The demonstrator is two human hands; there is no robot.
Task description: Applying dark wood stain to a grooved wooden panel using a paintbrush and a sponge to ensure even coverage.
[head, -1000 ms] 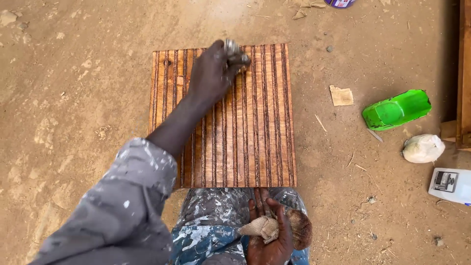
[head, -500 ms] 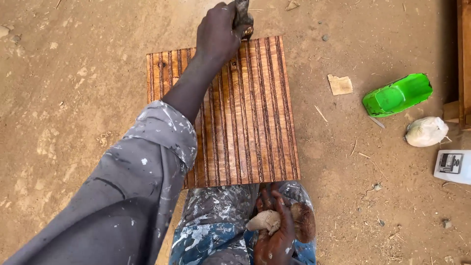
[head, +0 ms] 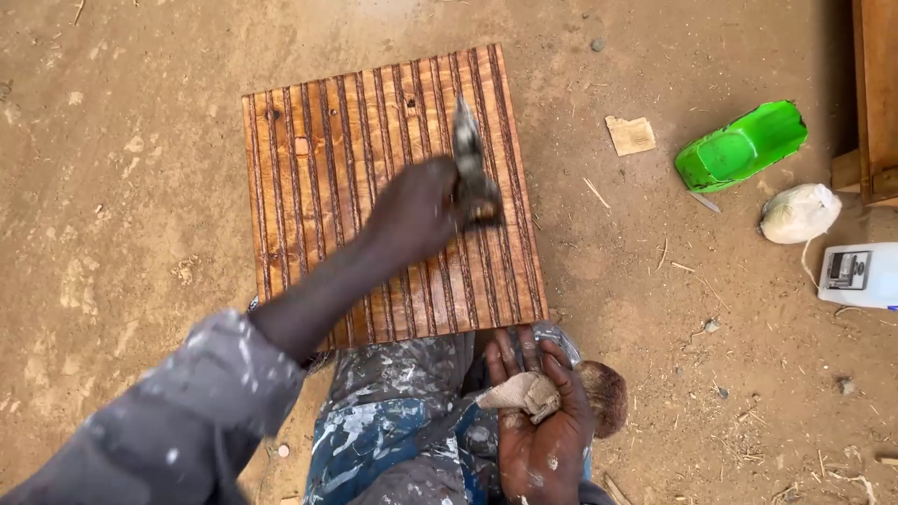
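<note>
On dirt floor, grooved wood panel (head: 393,196) lies flat. Left hand (head: 416,210) grips a brush (head: 472,168) w/ bristles on the slats; right hand (head: 543,430) pinches a soft rag (head: 524,393). Panel looks stiff, prob. best held by edges.

I am seeing the brush (head: 470,164) blurring, its handle hiding inside my left hand (head: 416,208); the cupboard (head: 875,93) and white box (head: 862,275) are running off the right edge.
</note>
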